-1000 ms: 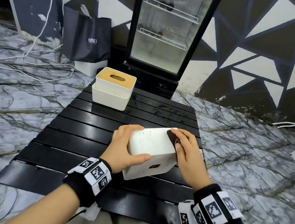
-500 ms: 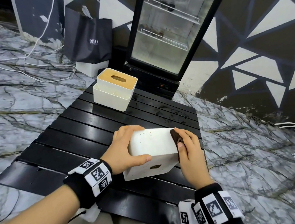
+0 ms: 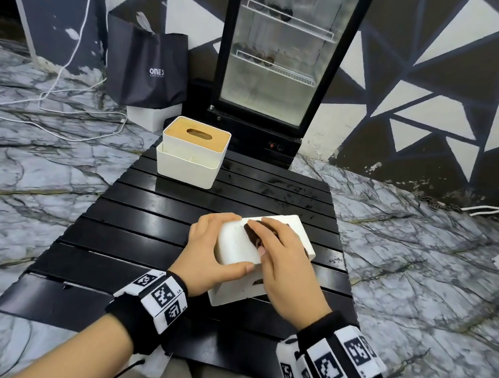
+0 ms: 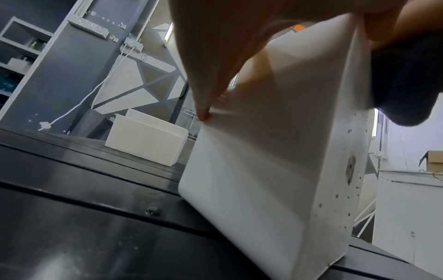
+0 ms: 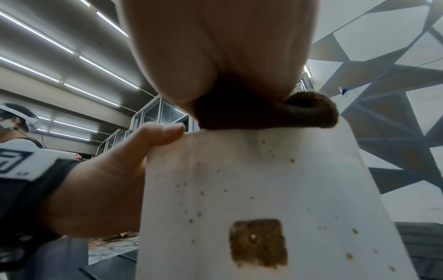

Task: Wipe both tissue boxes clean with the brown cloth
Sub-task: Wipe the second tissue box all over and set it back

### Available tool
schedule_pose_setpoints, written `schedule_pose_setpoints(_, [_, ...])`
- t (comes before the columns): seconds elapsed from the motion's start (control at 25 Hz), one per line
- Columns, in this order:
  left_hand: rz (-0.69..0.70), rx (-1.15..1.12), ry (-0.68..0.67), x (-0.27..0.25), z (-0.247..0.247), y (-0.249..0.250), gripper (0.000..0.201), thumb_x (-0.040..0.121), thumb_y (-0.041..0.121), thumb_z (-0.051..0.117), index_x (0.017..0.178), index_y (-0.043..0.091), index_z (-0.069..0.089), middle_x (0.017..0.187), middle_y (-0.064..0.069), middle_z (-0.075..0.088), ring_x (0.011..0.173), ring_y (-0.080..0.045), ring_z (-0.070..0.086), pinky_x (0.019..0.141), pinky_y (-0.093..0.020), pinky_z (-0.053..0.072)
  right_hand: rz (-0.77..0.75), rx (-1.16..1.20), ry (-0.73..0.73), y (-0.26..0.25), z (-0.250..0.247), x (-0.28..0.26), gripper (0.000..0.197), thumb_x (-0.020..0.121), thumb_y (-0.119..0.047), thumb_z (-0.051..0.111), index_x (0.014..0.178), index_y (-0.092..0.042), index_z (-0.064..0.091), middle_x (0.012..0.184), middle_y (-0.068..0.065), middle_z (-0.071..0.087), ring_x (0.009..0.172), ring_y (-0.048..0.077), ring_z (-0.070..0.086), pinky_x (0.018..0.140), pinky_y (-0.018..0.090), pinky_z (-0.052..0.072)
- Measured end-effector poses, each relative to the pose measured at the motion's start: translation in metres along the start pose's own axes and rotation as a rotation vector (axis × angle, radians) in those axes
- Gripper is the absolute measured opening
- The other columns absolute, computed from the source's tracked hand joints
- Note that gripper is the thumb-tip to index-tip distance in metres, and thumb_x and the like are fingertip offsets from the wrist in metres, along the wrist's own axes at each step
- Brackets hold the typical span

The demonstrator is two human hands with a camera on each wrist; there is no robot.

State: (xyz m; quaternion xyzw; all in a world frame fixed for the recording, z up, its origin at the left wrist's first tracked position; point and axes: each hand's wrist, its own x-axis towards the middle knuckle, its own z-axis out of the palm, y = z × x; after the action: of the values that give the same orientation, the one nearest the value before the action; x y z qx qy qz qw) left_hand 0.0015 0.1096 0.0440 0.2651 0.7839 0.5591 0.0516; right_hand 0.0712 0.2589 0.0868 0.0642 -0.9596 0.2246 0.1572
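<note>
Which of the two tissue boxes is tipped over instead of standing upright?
The near tissue box, gripped by the left hand, lies tipped under the brown cloth. The far tissue box stands upright, wooden lid on top.

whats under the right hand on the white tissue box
The brown cloth lies under the right hand, pressed onto the upturned face of the white tissue box. Only the cloth's edge shows; the box surface beneath the hand is hidden.
</note>
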Motion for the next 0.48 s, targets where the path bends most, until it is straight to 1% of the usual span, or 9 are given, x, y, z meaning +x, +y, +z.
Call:
schedule_pose_setpoints(0.04, [-0.002, -0.003, 0.004, -0.001, 0.0, 0.001, 0.068, 0.047, 0.064, 0.064, 0.107, 0.059, 0.033, 0.121, 0.022, 0.033, 0.119, -0.006, 0.028, 0.091, -0.013, 0.028, 0.001, 0.027, -0.006, 0.002, -0.002, -0.003, 0.053, 0.084, -0.028, 0.02, 0.131, -0.024, 0.045, 0.133, -0.006, 0.041, 0.123, 0.007, 0.034, 0.105, 0.018, 0.024])
schedule_pose_setpoints(0.12, [-0.017, 0.005, 0.033, -0.004, 0.003, 0.003, 0.07, 0.045, 0.067, 0.064, 0.107, 0.058, 0.034, 0.12, 0.019, 0.033, 0.119, -0.005, 0.027, 0.09, -0.012, 0.028, 0.019, 0.062, 0.008, 0.008, -0.007, -0.003, 0.044, 0.09, -0.022, 0.029, 0.131, -0.025, 0.045, 0.133, -0.007, 0.041, 0.119, 0.001, 0.032, 0.101, 0.008, 0.02])
schedule_pose_setpoints(0.2, [-0.038, 0.047, 0.063, -0.009, 0.009, 0.007, 0.074, 0.043, 0.072, 0.062, 0.108, 0.058, 0.032, 0.121, 0.016, 0.031, 0.118, -0.005, 0.024, 0.094, -0.018, 0.026, 0.044, 0.071, 0.028, 0.016, -0.011, 0.004, 0.039, 0.094, -0.014, 0.036, 0.131, -0.023, 0.046, 0.131, -0.007, 0.042, 0.114, -0.004, 0.03, 0.096, -0.001, 0.016])
schedule_pose_setpoints(0.24, [-0.042, 0.072, 0.069, -0.012, 0.013, 0.008, 0.074, 0.043, 0.075, 0.06, 0.109, 0.058, 0.031, 0.121, 0.016, 0.029, 0.117, -0.005, 0.023, 0.095, -0.021, 0.025, 0.059, 0.078, 0.031, 0.019, -0.012, 0.01, 0.039, 0.094, -0.01, 0.038, 0.131, -0.021, 0.046, 0.131, -0.006, 0.042, 0.114, -0.003, 0.03, 0.096, -0.001, 0.016])
schedule_pose_setpoints(0.28, [-0.039, 0.09, 0.069, -0.016, 0.017, 0.009, 0.074, 0.045, 0.077, 0.057, 0.111, 0.059, 0.03, 0.12, 0.016, 0.028, 0.116, -0.004, 0.022, 0.096, -0.021, 0.024, 0.077, 0.084, 0.026, 0.023, -0.014, 0.016, 0.04, 0.094, -0.007, 0.038, 0.131, -0.02, 0.046, 0.131, -0.004, 0.043, 0.116, 0.001, 0.032, 0.098, 0.003, 0.018])
schedule_pose_setpoints(0.32, [-0.031, 0.095, 0.068, -0.019, 0.021, 0.009, 0.07, 0.049, 0.079, 0.052, 0.112, 0.059, 0.031, 0.118, 0.016, 0.027, 0.115, -0.003, 0.022, 0.095, -0.018, 0.024, 0.096, 0.089, 0.015, 0.027, -0.015, 0.022, 0.04, 0.094, -0.006, 0.038, 0.13, -0.02, 0.047, 0.132, -0.003, 0.043, 0.12, 0.006, 0.034, 0.102, 0.009, 0.021])
schedule_pose_setpoints(0.36, [-0.022, 0.077, 0.067, -0.022, 0.023, 0.009, 0.062, 0.055, 0.079, 0.047, 0.112, 0.059, 0.033, 0.116, 0.015, 0.029, 0.114, -0.004, 0.024, 0.092, -0.012, 0.024, 0.111, 0.093, -0.001, 0.031, -0.016, 0.028, 0.04, 0.094, -0.005, 0.038, 0.129, -0.02, 0.048, 0.133, -0.001, 0.043, 0.123, 0.012, 0.035, 0.104, 0.017, 0.024])
schedule_pose_setpoints(0.4, [-0.017, 0.036, 0.072, -0.022, 0.023, 0.009, 0.053, 0.06, 0.077, 0.042, 0.11, 0.061, 0.037, 0.114, 0.015, 0.031, 0.114, -0.007, 0.028, 0.088, -0.006, 0.025, 0.114, 0.104, -0.018, 0.035, -0.017, 0.032, 0.04, 0.093, -0.005, 0.039, 0.128, -0.02, 0.049, 0.133, -0.001, 0.044, 0.124, 0.015, 0.036, 0.105, 0.022, 0.027])
schedule_pose_setpoints(0.48, [-0.022, -0.069, 0.073, -0.019, 0.021, 0.006, 0.039, 0.067, 0.071, 0.041, 0.105, 0.065, 0.046, 0.113, 0.015, 0.036, 0.112, -0.009, 0.037, 0.082, 0.003, 0.026, 0.101, 0.146, -0.054, 0.041, -0.021, 0.036, 0.04, 0.093, -0.004, 0.039, 0.127, -0.022, 0.05, 0.132, -0.001, 0.044, 0.125, 0.015, 0.037, 0.106, 0.026, 0.028])
